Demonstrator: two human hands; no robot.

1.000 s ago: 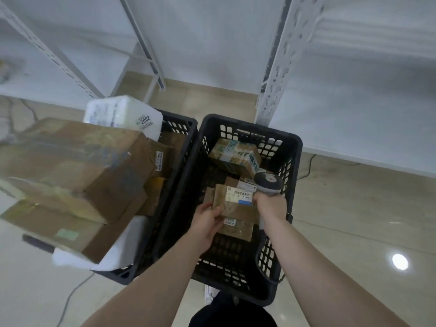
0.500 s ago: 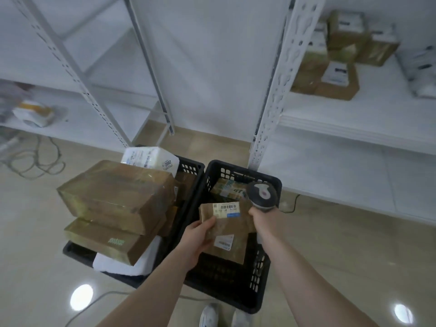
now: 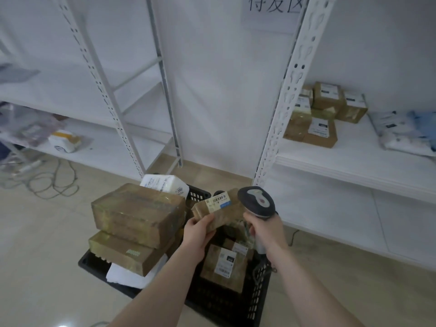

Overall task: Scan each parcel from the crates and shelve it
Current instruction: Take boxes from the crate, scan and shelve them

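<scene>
1. Your left hand (image 3: 197, 230) grips a small brown parcel (image 3: 218, 210), label up, held above the right black crate (image 3: 257, 293).
2. Your right hand (image 3: 266, 228) grips the scanner (image 3: 256, 201), its head just right of the parcel.
3. Left crate (image 3: 89, 260): large taped boxes (image 3: 136, 213) stacked.
4. Shelf (image 3: 354, 159) far right holds parcels.

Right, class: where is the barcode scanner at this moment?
In the head view, right of centre: the scanner is gripped in the right hand above the right crate, beside the parcel.
</scene>
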